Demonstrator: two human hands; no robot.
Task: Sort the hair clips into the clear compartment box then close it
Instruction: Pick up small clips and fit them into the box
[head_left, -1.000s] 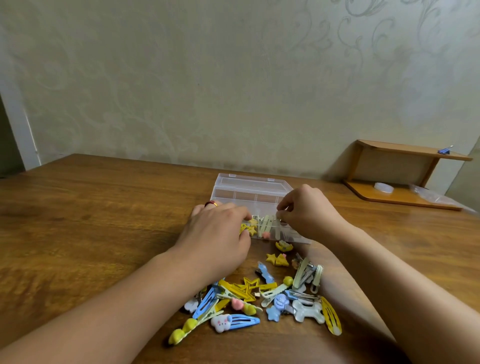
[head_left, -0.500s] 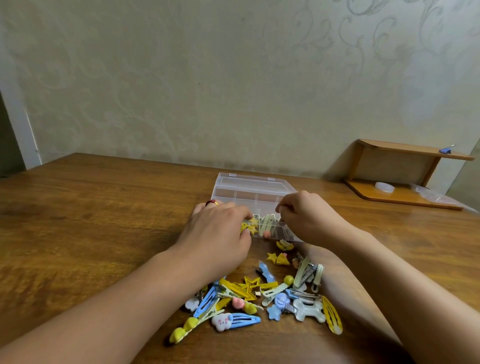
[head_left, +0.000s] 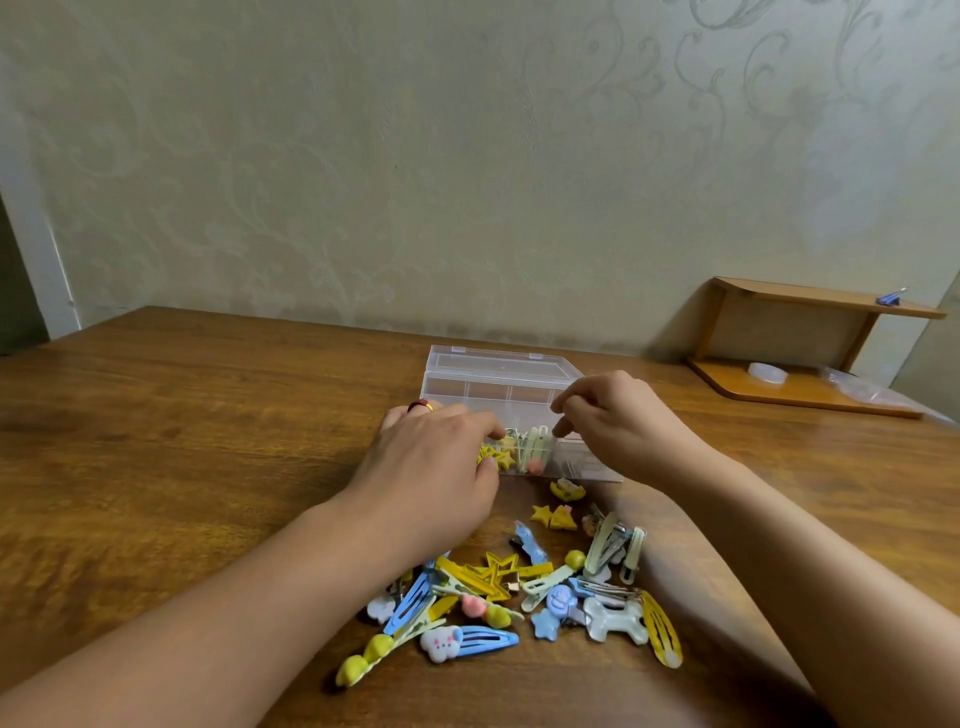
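Clear compartment box (head_left: 498, 382) is sitting mid-surface toward the far edge, lid folded open behind it. Both hands are working over its near compartments. The loose pile of hair clips (head_left: 519, 587) is lying on the wooden surface (head_left: 182, 441) nearer the front edge, between the two forearms.

Left hand (head_left: 436, 462) is lying over the box's near-left corner, fingers curled down at a compartment holding yellow star clips (head_left: 497, 458); fingertips are hidden, so cannot tell whether it is gripping anything. A red-and-gold ring (head_left: 420, 406) is showing on one finger.

Right hand (head_left: 618, 421) is hovering over the box's near-right part, fingers bent, thumb and forefinger tips close together just beside the pale green clips (head_left: 535, 447) standing in a compartment. Cannot tell if it is pinching one.

Box is transparent, far compartments looking bare. Pile is a mix: blue snap clips, yellow stars, pale green clips, one with a white cloud charm (head_left: 441, 643), one with a white bone shape (head_left: 615, 619). Two small yellow pieces (head_left: 554, 516) are lying apart, between pile and box.

A wooden shelf (head_left: 810, 353) is standing at the far right corner.
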